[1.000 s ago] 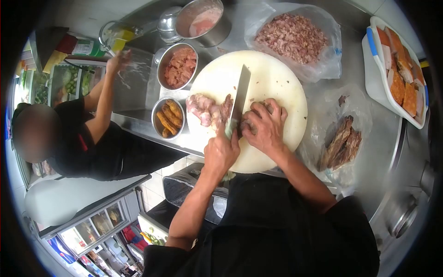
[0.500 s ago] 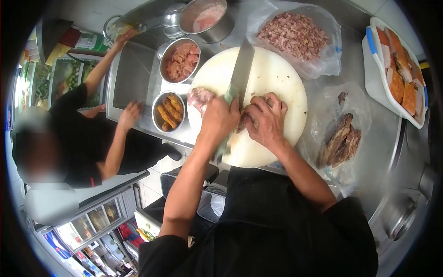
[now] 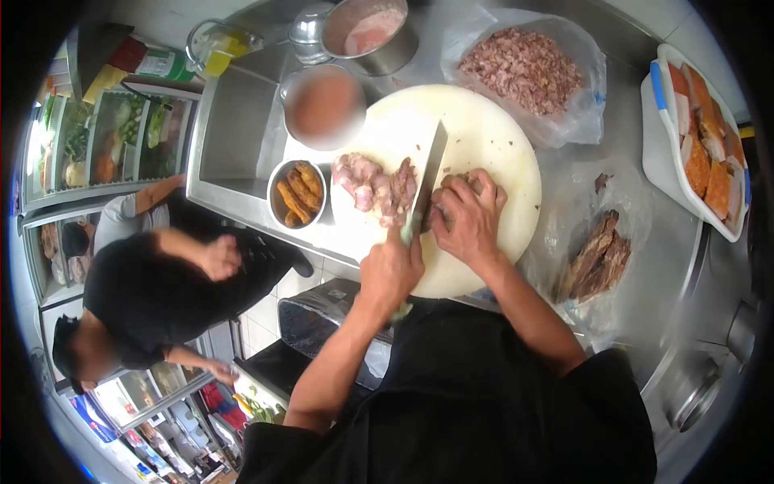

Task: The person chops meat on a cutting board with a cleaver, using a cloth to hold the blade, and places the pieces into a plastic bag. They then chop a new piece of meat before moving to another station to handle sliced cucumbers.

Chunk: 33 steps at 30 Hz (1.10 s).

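My left hand [image 3: 391,270] is wrapped around the greenish handle of a large kitchen knife [image 3: 430,173]. Its blade stands over the round white cutting board [image 3: 504,145], pointing away from me. Just right of the blade, my right hand [image 3: 468,214] has its fingers curled down on a piece of dark meat, mostly hidden beneath them. Left of the blade lie pale pink chunks of meat [image 3: 357,179], with darker cut pieces [image 3: 402,189] against the knife.
A bag of chopped meat [image 3: 520,68] is behind the board; dark meat strips [image 3: 597,254] lie on plastic at right. A white tub [image 3: 657,161] holds browned slabs. Left are a bowl of browned sticks [image 3: 270,198], a blurred bowl [image 3: 322,109] and the sink [image 3: 234,137]. A co-worker [image 3: 153,290] stands at left.
My left hand has drawn the knife toward me, uncovering the cut pieces beside the blade. My right hand stays nearly in place. The co-worker's hands have left the sink, and another person now shows behind.
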Each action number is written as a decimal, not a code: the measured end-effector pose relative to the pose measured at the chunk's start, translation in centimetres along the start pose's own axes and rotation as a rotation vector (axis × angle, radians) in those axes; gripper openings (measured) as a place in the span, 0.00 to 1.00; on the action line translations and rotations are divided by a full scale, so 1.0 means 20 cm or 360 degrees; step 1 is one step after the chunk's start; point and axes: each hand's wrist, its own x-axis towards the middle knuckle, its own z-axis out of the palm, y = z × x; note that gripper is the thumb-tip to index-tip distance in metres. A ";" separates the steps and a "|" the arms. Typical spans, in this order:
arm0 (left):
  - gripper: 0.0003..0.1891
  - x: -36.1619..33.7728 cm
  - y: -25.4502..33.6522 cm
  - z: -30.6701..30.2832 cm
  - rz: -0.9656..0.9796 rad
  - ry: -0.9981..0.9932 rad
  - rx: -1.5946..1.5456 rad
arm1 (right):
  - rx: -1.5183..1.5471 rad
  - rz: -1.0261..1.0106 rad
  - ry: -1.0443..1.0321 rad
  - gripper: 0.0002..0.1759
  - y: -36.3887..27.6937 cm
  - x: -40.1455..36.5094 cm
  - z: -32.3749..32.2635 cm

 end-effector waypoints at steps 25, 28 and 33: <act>0.22 0.29 0.13 0.34 0.0386 0.0599 -0.0277 | 0.0649 -0.0091 0.0558 0.17 0.18 -0.03 0.02; 0.27 0.32 0.23 0.49 0.0261 0.0539 -0.0089 | 0.0348 -0.0363 0.0625 0.18 0.25 0.05 -0.12; 0.28 0.20 0.20 0.38 0.0417 0.0508 -0.0103 | 0.0141 -0.0504 0.0683 0.15 0.20 0.25 -0.27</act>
